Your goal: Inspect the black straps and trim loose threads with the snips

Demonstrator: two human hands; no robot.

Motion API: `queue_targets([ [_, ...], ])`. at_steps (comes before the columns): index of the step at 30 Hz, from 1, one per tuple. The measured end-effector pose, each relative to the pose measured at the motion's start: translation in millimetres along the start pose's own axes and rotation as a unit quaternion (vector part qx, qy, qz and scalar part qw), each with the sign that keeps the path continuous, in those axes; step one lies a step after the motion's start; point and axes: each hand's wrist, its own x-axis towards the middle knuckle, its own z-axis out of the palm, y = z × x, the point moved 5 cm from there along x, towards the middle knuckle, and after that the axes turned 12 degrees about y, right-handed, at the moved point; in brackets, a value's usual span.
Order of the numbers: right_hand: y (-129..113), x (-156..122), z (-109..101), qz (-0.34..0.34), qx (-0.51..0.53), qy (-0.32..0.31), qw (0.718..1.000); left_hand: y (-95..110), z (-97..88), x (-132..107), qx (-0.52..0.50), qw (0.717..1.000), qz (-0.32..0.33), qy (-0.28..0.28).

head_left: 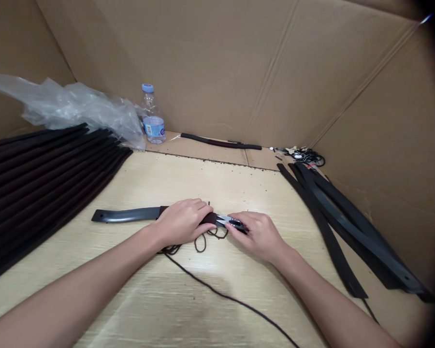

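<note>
Pressing a dark strap (125, 215) onto the worktop (174, 181), the left hand (181, 222) lies with fingers closed over it, while the right hand (259, 237) grips thread snips (230, 222) at the strap's right end, loose cord (221, 292) lying nearer.

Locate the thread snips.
Head view, mid-table: the thread snips are in the right hand, blades against the dark strap held by the left hand.
</note>
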Motion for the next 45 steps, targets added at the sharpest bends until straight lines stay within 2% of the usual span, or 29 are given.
queue_targets([
  [6,-0.5,-0.7,1.9,-0.028,-0.003,0.008,1.0,-0.4,1.4,-0.5,-0.003,1.0,-0.003,-0.002],
  [13,-2.7,-0.4,5.4,-0.002,-0.007,-0.016,1.0,-1.2,1.3,-0.1,-0.011,1.0,-0.019,0.005],
  [18,1.6,6.0,8.6,-0.029,0.017,-0.03,0.999,-0.4,1.5,-0.4,-0.008,1.0,-0.014,0.018],
  [26,2.4,13.1,10.5,-0.042,0.057,-0.009,0.997,1.2,0.8,-0.4,0.002,1.0,-0.013,0.017],
  [33,1.3,15.7,14.1,-0.055,0.046,-0.031,0.997,1.1,0.8,-1.0,-0.006,1.0,-0.013,0.022],
  [38,7.3,14.5,12.8,-0.042,0.064,-0.053,0.996,0.6,1.6,-0.1,-0.006,1.0,-0.01,0.015],
  [45,10.1,12.1,9.6,-0.037,0.058,-0.052,0.996,1.8,2.6,1.0,0.001,1.0,-0.002,0.009],
])
